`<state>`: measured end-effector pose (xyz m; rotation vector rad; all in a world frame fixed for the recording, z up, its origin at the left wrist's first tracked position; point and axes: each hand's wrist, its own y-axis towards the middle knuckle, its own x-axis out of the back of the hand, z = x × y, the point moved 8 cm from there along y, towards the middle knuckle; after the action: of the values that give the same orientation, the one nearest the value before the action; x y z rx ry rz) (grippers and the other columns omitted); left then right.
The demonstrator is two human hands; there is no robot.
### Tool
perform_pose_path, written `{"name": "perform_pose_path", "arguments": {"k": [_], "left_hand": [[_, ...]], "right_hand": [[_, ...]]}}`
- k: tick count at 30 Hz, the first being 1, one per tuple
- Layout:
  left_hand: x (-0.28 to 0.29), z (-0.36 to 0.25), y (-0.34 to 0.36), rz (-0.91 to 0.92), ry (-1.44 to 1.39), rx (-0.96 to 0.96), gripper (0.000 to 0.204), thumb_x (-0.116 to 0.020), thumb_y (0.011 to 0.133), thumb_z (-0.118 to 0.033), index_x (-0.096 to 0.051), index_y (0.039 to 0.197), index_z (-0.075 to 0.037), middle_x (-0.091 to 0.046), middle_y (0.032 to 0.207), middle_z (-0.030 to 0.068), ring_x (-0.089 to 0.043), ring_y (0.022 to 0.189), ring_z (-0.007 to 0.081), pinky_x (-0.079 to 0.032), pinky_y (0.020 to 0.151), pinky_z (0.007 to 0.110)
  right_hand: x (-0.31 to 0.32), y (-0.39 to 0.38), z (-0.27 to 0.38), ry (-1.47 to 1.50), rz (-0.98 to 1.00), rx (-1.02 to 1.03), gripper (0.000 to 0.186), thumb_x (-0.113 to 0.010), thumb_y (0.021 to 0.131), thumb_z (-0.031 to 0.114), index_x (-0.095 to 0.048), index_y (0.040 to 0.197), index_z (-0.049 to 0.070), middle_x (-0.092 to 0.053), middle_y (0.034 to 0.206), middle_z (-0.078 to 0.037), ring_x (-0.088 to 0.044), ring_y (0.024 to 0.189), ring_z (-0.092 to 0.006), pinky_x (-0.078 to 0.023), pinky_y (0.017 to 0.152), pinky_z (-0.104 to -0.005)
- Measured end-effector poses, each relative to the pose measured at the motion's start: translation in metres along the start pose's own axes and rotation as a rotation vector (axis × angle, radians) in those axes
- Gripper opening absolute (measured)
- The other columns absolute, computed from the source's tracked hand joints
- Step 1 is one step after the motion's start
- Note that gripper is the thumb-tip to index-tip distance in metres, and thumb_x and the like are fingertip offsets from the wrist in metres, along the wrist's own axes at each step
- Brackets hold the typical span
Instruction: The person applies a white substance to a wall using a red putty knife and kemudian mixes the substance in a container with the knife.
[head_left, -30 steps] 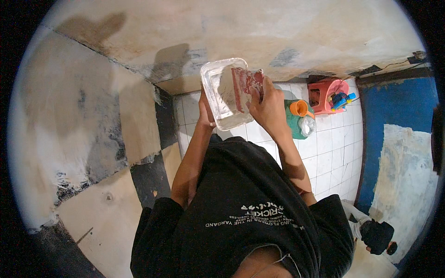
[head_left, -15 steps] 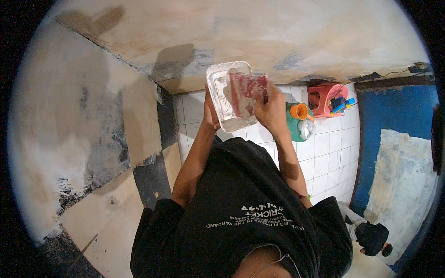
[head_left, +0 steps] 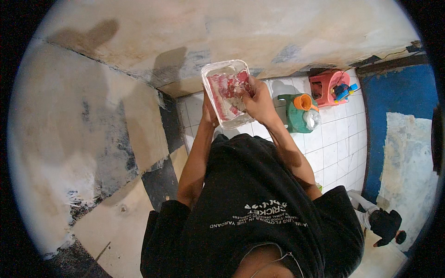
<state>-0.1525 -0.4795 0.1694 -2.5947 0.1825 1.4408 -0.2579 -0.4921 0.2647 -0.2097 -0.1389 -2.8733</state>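
A clear rectangular plastic tub point(head_left: 237, 123), its rim and walls smeared with white paste, is held up in front of my chest. My left hand point(head_left: 210, 110) grips it along its left side, with most of the fingers hidden behind the tub. Inside its opening lies a flat dark-red putty spreader point(head_left: 222, 88) streaked with whitish paste. My right hand point(head_left: 260, 103) is closed on the spreader's right end, thumb on the upper face, at the tub's right rim.
Patchy plastered walls point(head_left: 104, 153) rise ahead and to the left. On white floor tiles stand a green plastic container point(head_left: 295, 121) with an orange cup point(head_left: 303, 102) and clear plastic bag point(head_left: 313, 121), plus a pink stool point(head_left: 327, 98). A person point(head_left: 384, 223) is at the far right.
My right hand has moved left and turned, bringing the spreader from across the tub's right rim to over its inside. My left hand keeps hold of the tub.
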Motion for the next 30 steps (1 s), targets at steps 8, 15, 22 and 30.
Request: {"name": "perform_pose_path", "arguments": {"k": [8, 15, 22, 30], "left_hand": [[-0.004, -0.003, -0.018, -0.14, 0.24, 0.08, 0.078, -0.035, 0.089, -0.066, -0.035, 0.138, -0.005, -0.05, 0.129, 0.0163, -0.053, 0.115, 0.0292, -0.046, 0.097, 0.044], [0.045, 0.028, -0.007, -0.168, -0.012, 0.106, 0.077, -0.033, 0.09, -0.066, -0.033, 0.14, -0.007, -0.048, 0.132, 0.0146, -0.052, 0.117, 0.029, -0.046, 0.098, 0.043], [0.117, -0.019, -0.038, -0.3, -0.061, -0.051, 0.066, -0.029, 0.095, -0.06, -0.034, 0.14, -0.012, -0.048, 0.133, 0.0111, -0.052, 0.118, 0.0278, -0.048, 0.095, 0.043], [0.176, -0.038, -0.144, -0.178, -0.556, -0.2, 0.078, -0.037, 0.087, -0.069, -0.032, 0.141, -0.013, -0.043, 0.139, 0.0136, -0.048, 0.121, 0.0342, -0.042, 0.099, 0.051]], "right_hand": [[0.012, -0.01, -0.024, 0.318, 0.002, -0.161, 0.021, -0.058, 0.089, 0.004, -0.057, 0.108, -0.003, -0.065, 0.094, -0.006, -0.059, 0.085, -0.0115, -0.049, 0.075, -0.0275], [0.002, -0.014, -0.034, 0.702, -0.004, -0.328, 0.029, -0.06, 0.089, 0.007, -0.054, 0.115, -0.005, -0.064, 0.1, -0.007, -0.061, 0.084, -0.0117, -0.05, 0.072, -0.0253], [-0.001, -0.016, -0.053, 0.777, -0.142, -0.436, 0.033, -0.059, 0.086, 0.002, -0.051, 0.118, -0.005, -0.062, 0.105, -0.01, -0.063, 0.088, -0.0174, -0.054, 0.077, -0.031], [-0.061, -0.017, -0.114, 0.866, 0.026, -0.637, 0.027, -0.054, 0.088, 0.007, -0.053, 0.112, -0.004, -0.062, 0.101, -0.014, -0.064, 0.088, -0.0272, -0.056, 0.076, -0.0381]]}}
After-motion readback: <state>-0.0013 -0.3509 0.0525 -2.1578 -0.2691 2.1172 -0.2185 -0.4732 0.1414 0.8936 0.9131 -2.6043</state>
